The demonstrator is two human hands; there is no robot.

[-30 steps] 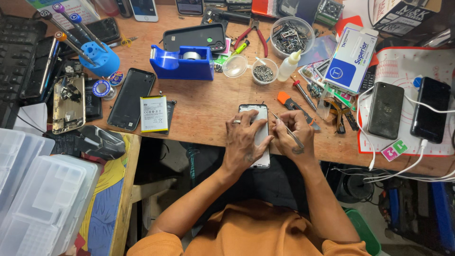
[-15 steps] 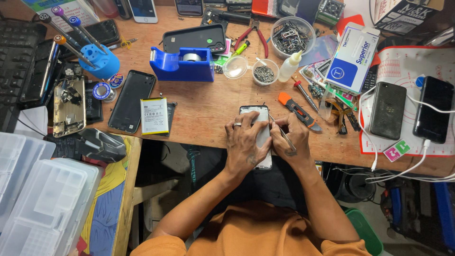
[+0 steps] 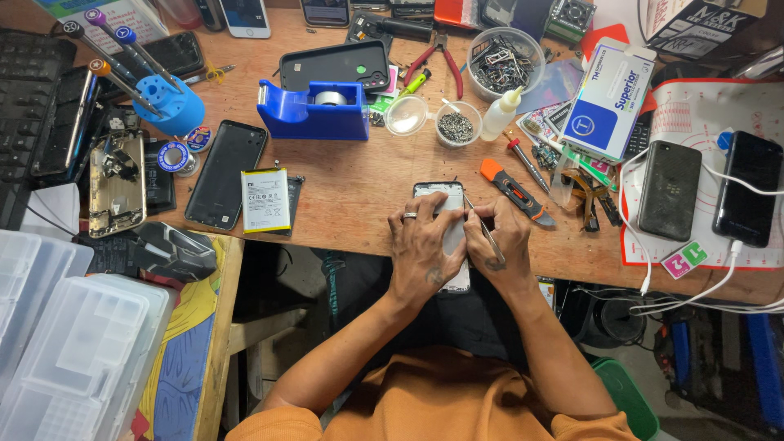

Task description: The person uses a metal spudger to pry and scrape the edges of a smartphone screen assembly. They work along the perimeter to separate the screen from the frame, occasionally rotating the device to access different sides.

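Note:
An opened smartphone (image 3: 445, 198) lies at the front edge of the wooden desk (image 3: 359, 180), partly hanging over it. My left hand (image 3: 422, 253) presses down on the phone and holds it still. My right hand (image 3: 500, 241) pinches thin metal tweezers (image 3: 480, 222), whose tip points at the phone's upper right edge. An orange-handled tool (image 3: 514, 191) lies just right of the phone. Most of the phone's middle is hidden under my left hand.
A blue tape dispenser (image 3: 314, 109), a phone battery (image 3: 265, 200), a black phone back (image 3: 226, 173) and a blue screwdriver stand (image 3: 167, 102) sit to the left. Small dishes of screws (image 3: 457, 124), a glue bottle (image 3: 500, 114) and two charging phones (image 3: 706, 192) lie right. Clear plastic boxes (image 3: 73, 351) stand lower left.
My hands and the phone stay almost in the same place. The tweezers have shifted slightly along the phone's right edge.

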